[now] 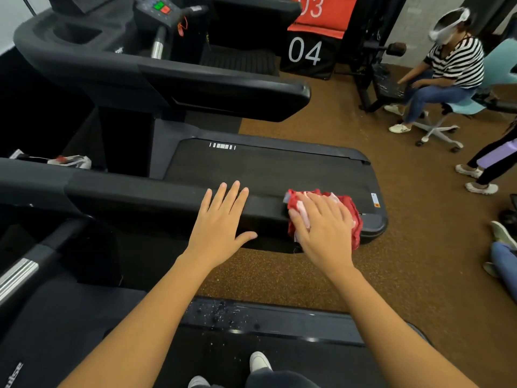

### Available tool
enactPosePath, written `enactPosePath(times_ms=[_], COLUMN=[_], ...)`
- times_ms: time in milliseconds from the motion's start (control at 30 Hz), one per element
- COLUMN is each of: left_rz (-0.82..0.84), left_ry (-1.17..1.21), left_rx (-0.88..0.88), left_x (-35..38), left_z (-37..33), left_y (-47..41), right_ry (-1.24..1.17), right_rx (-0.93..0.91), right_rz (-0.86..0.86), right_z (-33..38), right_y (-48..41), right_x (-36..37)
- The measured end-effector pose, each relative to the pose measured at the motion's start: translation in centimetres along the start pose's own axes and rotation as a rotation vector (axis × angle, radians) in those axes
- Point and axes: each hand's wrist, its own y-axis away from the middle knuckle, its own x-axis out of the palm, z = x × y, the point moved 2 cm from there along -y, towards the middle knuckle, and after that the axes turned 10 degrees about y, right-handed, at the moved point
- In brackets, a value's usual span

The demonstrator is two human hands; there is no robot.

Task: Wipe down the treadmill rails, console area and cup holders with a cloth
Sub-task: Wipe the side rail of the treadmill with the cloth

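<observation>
Treadmill [279, 169]: rail [140, 197] wipe is the step in hand. Cloth [355, 219] sits bunched at the rail's end, pressed by the right hand [321, 228], fingers straight and slightly apart. Left hand [221, 219] rests flat on the rail, fingers spread. Next move likely calls for a firm sweep back toward the console.

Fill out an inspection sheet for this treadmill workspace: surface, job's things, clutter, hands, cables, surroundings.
Surface: black treadmill rail, matte.
Job's things: red cloth on the rail's end, under the right hand.
Clutter: crumpled white-and-red item beyond the rail; white specks on the near treadmill's side strip.
Hands: left hand flat on the rail, empty; right hand pressing the cloth.
Cables: red cord hangs at the far console.
Surroundings: brown floor; seated person in a striped top.
</observation>
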Motion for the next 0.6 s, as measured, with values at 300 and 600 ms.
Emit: enactPosePath(times_ms=[300,600], left_rz=[0.005,-0.018], left_ry=[0.061,0.473], left_rx=[-0.028,-0.133], left_x=[-0.2,-1.7], left_z=[-0.4,-1.8], left_y=[-0.1,0.0], right_ry=[-0.005,-1.357], right_rx=[-0.015,0.367], right_rz=[0.055,0.462], right_z=[4.9,5.7], right_y=[-2.1,-2.0], right_x=[0.3,-3.5])
